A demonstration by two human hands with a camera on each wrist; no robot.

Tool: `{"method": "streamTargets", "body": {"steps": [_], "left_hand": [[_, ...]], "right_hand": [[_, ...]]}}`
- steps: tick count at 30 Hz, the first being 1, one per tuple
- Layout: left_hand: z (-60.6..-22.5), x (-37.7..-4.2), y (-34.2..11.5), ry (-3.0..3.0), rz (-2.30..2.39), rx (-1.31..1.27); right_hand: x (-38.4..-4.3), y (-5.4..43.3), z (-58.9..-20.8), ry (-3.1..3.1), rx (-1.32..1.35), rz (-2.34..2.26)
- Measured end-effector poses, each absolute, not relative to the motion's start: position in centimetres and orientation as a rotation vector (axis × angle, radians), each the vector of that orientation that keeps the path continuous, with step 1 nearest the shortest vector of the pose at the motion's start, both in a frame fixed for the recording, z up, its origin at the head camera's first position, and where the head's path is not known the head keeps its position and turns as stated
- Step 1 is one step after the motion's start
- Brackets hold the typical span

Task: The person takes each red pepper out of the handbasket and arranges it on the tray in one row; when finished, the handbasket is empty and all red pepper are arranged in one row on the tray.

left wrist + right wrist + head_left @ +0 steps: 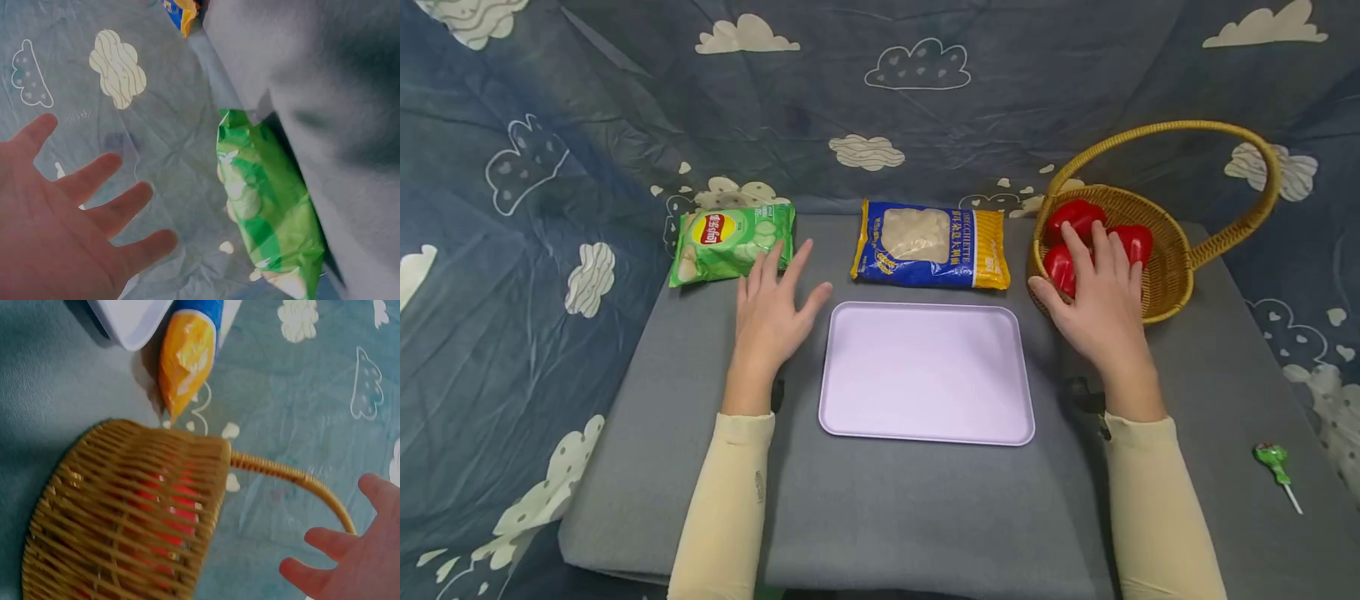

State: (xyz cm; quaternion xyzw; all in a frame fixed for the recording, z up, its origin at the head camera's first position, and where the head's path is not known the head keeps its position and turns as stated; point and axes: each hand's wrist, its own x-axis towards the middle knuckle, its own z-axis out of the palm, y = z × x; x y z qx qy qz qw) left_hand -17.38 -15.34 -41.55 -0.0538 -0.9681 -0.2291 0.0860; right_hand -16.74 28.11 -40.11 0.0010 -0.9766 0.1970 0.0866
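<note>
My left hand [767, 325] is held with fingers spread, just in front of a green bag of potato chips [733, 237]. In the left wrist view the palm [56, 231] faces the camera, apart from the bag, and holds nothing. Over the near left rim of a wicker basket [1168, 287] hovers my right hand [1101, 312], its fingers extended above red bell peppers [1077, 218] inside. The right wrist view shows the fingers [331, 544] above the basket's side, gripping nothing. Part of the peppers is hidden behind the hand.
A lilac tray [925, 371] lies in the middle of the grey table [940, 517]. Behind it is a blue and yellow pasta bag [917, 246]. A green lollipop [1273, 462] lies at the right. The basket's tall handle [1180, 127] arches upward.
</note>
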Motion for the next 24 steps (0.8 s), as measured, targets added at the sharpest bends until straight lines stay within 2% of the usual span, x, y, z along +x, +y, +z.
{"method": "streamTargets", "body": {"steps": [9,16,24], "left_hand": [[-43.1,-15.6,-15.0,-2.929,-0.942,-0.137],[-45.0,-15.1,-15.2,-3.002,-1.254,-0.172],[-45.7,-14.9,-15.4,-3.067,-1.392,-0.159]], "right_hand": [[-16.7,31.3,-38.7,-2.771,-0.075,0.752],[-16.6,33.9,-37.5,-2.598,-0.194,1.071],[-17.1,35.5,-37.5,-2.437,-0.342,1.338]]}}
